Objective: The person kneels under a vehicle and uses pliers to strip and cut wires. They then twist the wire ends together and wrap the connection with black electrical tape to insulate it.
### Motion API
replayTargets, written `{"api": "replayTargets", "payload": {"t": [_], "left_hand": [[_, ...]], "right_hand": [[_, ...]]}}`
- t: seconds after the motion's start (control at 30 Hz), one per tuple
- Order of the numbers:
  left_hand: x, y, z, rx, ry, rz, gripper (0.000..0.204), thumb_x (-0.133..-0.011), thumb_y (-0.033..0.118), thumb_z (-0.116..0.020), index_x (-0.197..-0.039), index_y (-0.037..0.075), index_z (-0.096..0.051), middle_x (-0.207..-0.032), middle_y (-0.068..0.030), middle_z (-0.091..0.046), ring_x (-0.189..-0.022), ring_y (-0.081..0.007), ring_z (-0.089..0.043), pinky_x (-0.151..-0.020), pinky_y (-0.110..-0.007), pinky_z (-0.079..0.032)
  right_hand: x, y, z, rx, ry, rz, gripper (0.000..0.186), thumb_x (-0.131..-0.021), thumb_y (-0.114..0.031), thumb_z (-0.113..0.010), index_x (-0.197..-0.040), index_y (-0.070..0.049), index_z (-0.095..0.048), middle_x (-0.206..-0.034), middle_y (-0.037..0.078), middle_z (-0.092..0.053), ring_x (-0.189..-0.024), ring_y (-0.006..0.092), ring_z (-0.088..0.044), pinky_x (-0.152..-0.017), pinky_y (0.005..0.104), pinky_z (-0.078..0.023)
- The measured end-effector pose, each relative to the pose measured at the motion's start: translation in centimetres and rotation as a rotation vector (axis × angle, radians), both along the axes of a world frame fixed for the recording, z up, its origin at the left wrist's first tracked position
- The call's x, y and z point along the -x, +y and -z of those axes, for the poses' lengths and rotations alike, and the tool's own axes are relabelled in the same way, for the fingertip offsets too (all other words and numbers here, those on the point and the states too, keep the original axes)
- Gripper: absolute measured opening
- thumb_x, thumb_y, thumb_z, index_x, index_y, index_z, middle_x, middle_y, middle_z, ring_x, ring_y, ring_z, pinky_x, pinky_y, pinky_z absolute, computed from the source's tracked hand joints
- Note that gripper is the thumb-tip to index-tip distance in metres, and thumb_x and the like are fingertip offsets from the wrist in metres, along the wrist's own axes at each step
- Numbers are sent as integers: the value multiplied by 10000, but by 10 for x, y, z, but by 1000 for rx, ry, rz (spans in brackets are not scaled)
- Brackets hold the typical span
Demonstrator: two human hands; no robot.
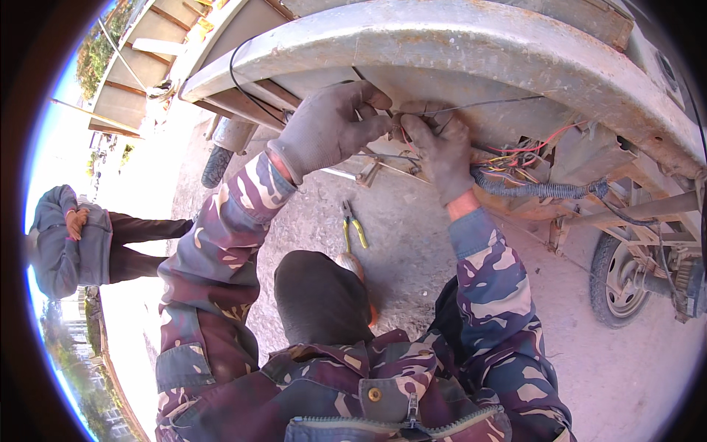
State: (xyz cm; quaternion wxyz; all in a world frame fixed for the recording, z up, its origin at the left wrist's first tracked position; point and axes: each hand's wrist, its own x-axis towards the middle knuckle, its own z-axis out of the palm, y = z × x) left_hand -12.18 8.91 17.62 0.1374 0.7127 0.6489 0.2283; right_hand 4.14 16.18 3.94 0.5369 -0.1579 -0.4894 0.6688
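Both my hands wear grey work gloves and meet under the curved metal beam [442, 29] of a vehicle. My left hand [331, 127] is closed, thumb and fingers pinching at the wire ends. Right beside it, my right hand [443, 147] is closed on wires too. A thin black wire [501, 104] runs from its fingers to the right along the metal panel. A short bit of red wire [409, 141] shows between the hands. The exact joint at the fingertips is hidden by the gloves.
Loose coloured wires [519, 163] and a black corrugated conduit [526, 188] hang right of my right hand. Pliers with yellow-green handles [354, 227] lie on the ground below. A wheel [620, 281] sits at the right. A person [77, 239] stands at the left.
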Motion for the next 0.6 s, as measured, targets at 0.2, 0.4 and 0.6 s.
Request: {"api": "replayTargets", "payload": {"t": [0.2, 0.4, 0.6], "left_hand": [[7, 2, 15, -510, 606, 260, 317, -903, 291, -782, -1196, 175, -743, -1014, -74, -719, -871, -307, -717, -758, -451, -560], [11, 21, 7, -601, 730, 413, 212, -914, 307, -759, -1065, 163, -723, -961, -30, -695, -841, -274, -704, -711, -434, -551], [9, 27, 2, -588, 752, 453, 164, -920, 297, -754, -972, 148, -706, -871, -41, -664, -789, -272, -695, -672, -434, -549]], "right_hand": [[2, 1, -3, 78, 70, -81, 121, -1003, -40, -693, -1089, 32, -739, -913, 41, -748, -781, 97, -664, -708, 269, -549], [-2, 11, -8, -93, -91, -59, 128, -1009, -41, -686, -1099, 41, -727, -908, 39, -747, -789, 87, -660, -708, 260, -546], [0, 13, -6, -70, -58, -81, 137, -1013, -47, -683, -1110, 42, -720, -909, 45, -755, -796, 91, -671, -712, 266, -554]]}}
